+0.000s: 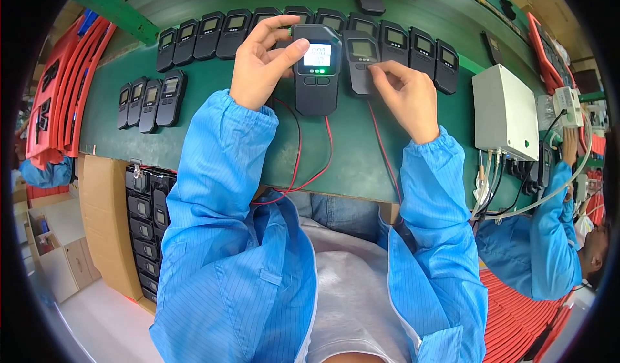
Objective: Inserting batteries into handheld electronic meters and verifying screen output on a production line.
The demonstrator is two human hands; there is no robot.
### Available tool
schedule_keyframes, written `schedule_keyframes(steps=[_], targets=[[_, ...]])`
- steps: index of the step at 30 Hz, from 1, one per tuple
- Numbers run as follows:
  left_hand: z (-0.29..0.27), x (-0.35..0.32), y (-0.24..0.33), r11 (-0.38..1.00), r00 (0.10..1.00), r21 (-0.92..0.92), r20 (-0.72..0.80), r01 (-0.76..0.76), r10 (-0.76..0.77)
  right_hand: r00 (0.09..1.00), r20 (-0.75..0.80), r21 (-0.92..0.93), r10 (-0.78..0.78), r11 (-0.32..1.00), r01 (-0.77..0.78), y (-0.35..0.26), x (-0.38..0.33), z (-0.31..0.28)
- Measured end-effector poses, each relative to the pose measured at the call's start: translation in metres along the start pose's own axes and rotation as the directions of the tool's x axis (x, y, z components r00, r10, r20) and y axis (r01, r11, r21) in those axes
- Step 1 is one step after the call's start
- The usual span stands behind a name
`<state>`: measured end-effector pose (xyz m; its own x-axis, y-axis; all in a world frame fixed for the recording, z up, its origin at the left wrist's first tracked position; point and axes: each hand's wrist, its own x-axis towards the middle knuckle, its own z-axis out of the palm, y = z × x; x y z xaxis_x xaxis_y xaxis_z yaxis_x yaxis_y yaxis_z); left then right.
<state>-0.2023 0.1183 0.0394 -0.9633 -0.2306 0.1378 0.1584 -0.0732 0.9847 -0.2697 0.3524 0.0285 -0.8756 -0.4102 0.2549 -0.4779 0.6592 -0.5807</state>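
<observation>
My left hand (265, 63) grips the upper left edge of a black handheld meter (316, 97). Its screen is lit white and a small green light glows below the screen. Just to its right, my right hand (408, 95) pinches the right edge of a second dark handheld meter (362, 71), whose screen is unlit. Behind both stands a row of similar meters (236, 34), all with dark screens. Thin red wires (329, 140) run from near the two meters down to the bench's front edge; their upper ends are partly hidden.
Several more meters (170, 97) lie at the left of the green bench (213, 121). At the right stands a white box (505, 111) with cables. A carton (106, 227) of black devices is below left. Red trays (71, 92) are stacked far left. A co-worker's blue sleeve (554, 227) shows at right.
</observation>
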Motion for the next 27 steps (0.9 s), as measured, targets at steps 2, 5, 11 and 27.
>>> schedule_keyframes(steps=[2, 5, 11, 27], targets=[[0.0001, -0.0002, 0.0006, 1.000, 1.000, 0.001, -0.002, -0.001, 0.001, 1.000, -0.005, 0.007, -0.002, 1.000, 0.002, 0.0006, 0.0002, 0.0006], [0.0002, -0.0008, 0.0014, 1.000, 1.000, 0.003, -0.007, -0.005, 0.005, 1.000, -0.002, 0.021, -0.001, 1.000, 0.001, 0.0007, 0.0003, 0.0007], [0.0012, -0.0012, -0.0021, 0.999, 1.000, 0.022, 0.005, -0.030, 0.029, 1.000, 0.001, 0.013, 0.004, 1.000, -0.004, 0.0007, 0.0008, 0.0020], [0.0006, -0.0002, -0.0033, 0.999, 0.999, 0.021, 0.022, -0.045, 0.044, 1.000, -0.019, 0.038, -0.023, 0.999, 0.023, -0.0005, -0.0003, 0.0029]])
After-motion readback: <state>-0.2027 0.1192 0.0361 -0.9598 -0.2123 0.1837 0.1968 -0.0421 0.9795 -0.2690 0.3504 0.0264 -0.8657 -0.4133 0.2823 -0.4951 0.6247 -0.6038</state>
